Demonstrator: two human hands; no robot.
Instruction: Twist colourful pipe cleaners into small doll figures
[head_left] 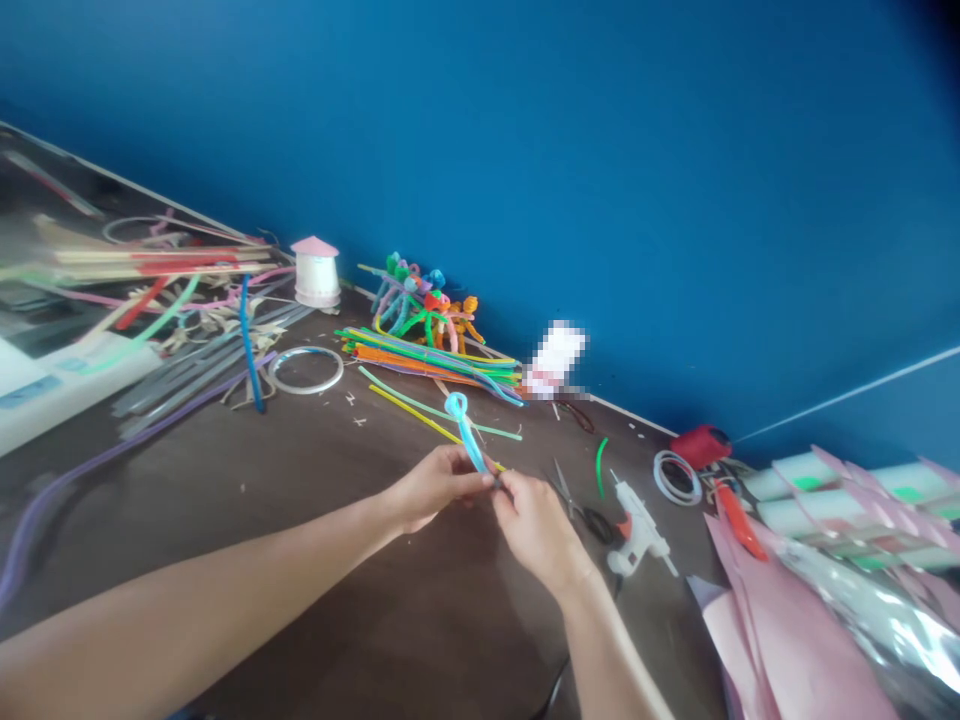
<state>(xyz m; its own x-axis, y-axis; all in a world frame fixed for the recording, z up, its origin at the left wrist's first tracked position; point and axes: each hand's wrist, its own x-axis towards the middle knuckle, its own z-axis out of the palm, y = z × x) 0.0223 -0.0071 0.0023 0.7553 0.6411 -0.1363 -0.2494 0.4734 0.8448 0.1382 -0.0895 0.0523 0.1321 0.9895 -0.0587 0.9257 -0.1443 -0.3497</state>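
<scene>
Fingertips point(486, 482) of both our hands pinch the lower end of a light blue pipe cleaner point(466, 432), held just above the dark table point(315, 520) at mid-scene. Our left hand point(435, 487) closes on it from the left, our right hand point(534, 525) from the right, and the two nearly touch at the stem. The upper end is bent into a small loop that stands up and leans to the far left.

We judge the pipe cleaner to be very light, fuzzy and easy to grip, with a thin wire core that bends readily and keeps the shape given. A hold low on the stem, close to the bend, seems best; squeezing the loop itself would likely flatten it.

Just beyond our hands lie a yellow stem point(420, 417) and a pale green stem point(439, 410) flat on the table, and farther back a bundle of coloured stems point(427, 362) with finished twisted figures point(424, 300) against the blue wall. A small pink-roofed cup point(316, 272) and a tape ring point(305, 369) sit to the far left, beside a blurred heap of strips. To the right, near our right hand, are scissors point(581, 505), a white glue gun point(637, 525), a short green piece point(600, 466) and another ring point(676, 477), then pink paper sheets point(780, 640). The scissors and glue gun lie closest and could be knocked by our right wrist.
</scene>
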